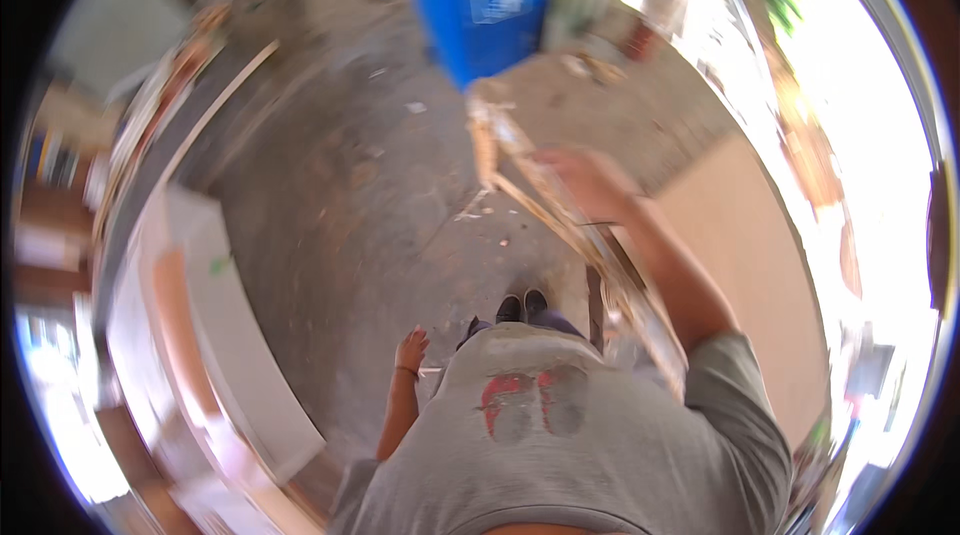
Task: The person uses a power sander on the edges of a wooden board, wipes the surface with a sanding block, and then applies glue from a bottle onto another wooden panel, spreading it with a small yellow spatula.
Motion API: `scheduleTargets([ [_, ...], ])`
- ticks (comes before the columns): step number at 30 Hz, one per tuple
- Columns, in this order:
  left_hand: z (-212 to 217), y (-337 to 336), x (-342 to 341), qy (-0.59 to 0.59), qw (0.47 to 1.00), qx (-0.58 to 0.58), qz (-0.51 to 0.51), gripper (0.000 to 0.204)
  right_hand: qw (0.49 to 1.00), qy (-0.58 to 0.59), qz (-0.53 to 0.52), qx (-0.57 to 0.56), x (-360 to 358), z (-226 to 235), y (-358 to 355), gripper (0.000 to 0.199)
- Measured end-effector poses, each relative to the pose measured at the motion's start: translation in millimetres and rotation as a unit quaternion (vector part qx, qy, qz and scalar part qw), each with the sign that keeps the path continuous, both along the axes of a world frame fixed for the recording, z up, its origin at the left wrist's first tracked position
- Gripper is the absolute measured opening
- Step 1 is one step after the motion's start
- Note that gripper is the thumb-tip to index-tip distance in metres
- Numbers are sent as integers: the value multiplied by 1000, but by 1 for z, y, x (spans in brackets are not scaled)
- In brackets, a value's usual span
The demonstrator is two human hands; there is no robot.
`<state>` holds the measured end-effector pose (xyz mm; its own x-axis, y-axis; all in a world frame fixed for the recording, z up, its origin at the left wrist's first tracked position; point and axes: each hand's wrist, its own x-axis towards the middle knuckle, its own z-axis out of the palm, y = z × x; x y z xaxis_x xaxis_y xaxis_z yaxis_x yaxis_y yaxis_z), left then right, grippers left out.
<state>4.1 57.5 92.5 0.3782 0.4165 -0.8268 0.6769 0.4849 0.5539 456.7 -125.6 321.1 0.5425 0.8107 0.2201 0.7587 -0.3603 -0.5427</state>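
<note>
My right hand (588, 183), smeared by motion, reaches over the edge of a long narrow wooden bench or frame (560, 217) to my right. Whether it touches the wood or holds anything cannot be made out. The bench has a pale, worn top edge and a slanting wooden brace (525, 197) near its far end. Low at my left side hangs my left hand (411, 349), its fingers apart and nothing seen in it. A thin dark band circles that wrist.
A blue bin (485, 10) with a yellow rim stands ahead on the stained concrete floor (340, 185). To the left is a white box-like panel (235, 315) beside stacked boards. A large tan board (735, 265) lies at the right. Small scraps dot the floor.
</note>
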Motion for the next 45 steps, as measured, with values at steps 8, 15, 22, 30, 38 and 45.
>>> scheduleTargets([
  [8, -52, -85, -90, 186, 979, 19, -76, 57, 964, -31, -55, -258, 136, -1, -113, 45],
  [15, 16, -208, -67, 79, 973, 1, 218, 73, 922, 140, 231, -278, 102, 17, 5, 49],
  [22, -6, -242, -87, -51, 930, -111, 348, 75, 820, 240, 413, -316, -23, 5, 151, 42],
  [30, -37, -234, -120, -18, 900, -135, 414, 79, 685, 294, 546, -383, -205, -44, 223, 40],
  [38, -5, -148, -193, -10, 856, -158, 491, 74, 806, 375, 110, -444, -158, -240, 251, 39],
  [45, 33, -68, -241, 62, 838, -167, 517, 72, 771, 420, -23, -477, -188, -283, 260, 35],
])
